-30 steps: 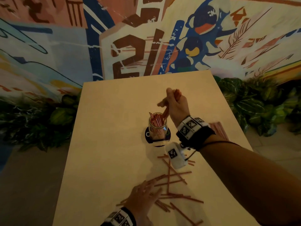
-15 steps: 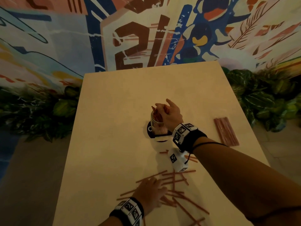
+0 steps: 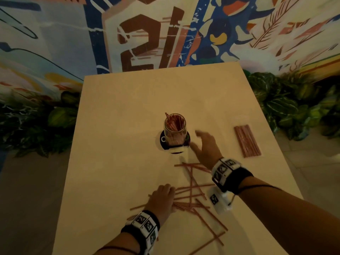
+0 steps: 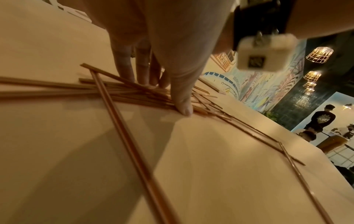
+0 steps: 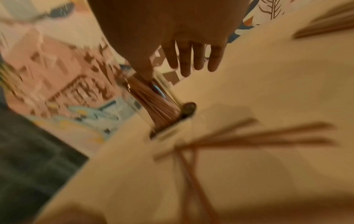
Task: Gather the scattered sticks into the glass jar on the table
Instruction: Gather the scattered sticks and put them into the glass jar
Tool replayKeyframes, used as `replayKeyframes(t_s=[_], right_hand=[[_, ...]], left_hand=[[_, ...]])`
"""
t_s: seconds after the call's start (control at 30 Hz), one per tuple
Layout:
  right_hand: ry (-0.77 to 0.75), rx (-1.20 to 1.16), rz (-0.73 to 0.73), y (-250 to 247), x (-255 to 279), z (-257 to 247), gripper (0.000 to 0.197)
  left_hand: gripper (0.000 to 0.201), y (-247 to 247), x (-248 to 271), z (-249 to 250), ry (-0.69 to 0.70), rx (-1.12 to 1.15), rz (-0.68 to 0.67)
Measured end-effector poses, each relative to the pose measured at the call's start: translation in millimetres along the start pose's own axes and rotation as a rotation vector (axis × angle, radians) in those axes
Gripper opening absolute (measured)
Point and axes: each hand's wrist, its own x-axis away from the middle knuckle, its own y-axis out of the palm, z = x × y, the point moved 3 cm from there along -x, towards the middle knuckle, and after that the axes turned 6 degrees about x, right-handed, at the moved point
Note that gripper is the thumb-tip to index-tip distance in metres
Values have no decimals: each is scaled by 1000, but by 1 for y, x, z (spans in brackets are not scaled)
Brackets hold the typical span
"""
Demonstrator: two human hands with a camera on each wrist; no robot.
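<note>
The glass jar [image 3: 174, 128] stands upright on a black coaster [image 3: 162, 144] mid-table, packed with reddish sticks; it also shows blurred in the right wrist view [image 5: 153, 103]. My right hand [image 3: 204, 144] hovers just right of the jar, fingers spread and empty [image 5: 184, 60]. Scattered sticks [image 3: 191, 190] lie crossed on the table nearer to me. My left hand [image 3: 161, 197] rests on the left side of that pile. In the left wrist view its fingertips [image 4: 134, 75] and thumb press down on the sticks [image 4: 124, 94].
A neat flat bundle of sticks [image 3: 247, 140] lies at the table's right side. The beige table [image 3: 119, 126] ends at a painted wall, with leafy plants [image 3: 285, 107] on both sides. A person [image 4: 321, 119] stands far off.
My right hand held sticks over the jar, lowered them in, and has now drawn back to the right with nothing in it. My left hand slid slightly further onto the pile.
</note>
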Motion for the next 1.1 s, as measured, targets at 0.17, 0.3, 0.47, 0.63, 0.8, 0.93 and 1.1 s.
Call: replayKeyframes(t_s=[0.17, 0.3, 0.47, 0.63, 0.8, 0.93, 1.1], right_hand=[[-12, 437, -468, 50, 59, 40, 81], [-53, 495, -481, 58, 87, 38, 96], [-45, 508, -487, 68, 119, 44, 114], [13, 500, -442, 75, 136, 47, 97], [13, 541, -405, 97, 141, 57, 31], [52, 543, -383, 98, 151, 53, 27], [158, 544, -339, 85, 148, 48, 29]], left_hand=[[46, 7, -3, -5, 36, -141, 16], [35, 12, -1, -6, 32, -204, 57], [47, 14, 8, -8, 42, -96, 87], [43, 16, 9, -19, 74, -50, 136], [18, 10, 16, -16, 70, -86, 172], [36, 14, 18, -11, 11, -150, 85], [45, 13, 20, -7, -2, -209, 117]])
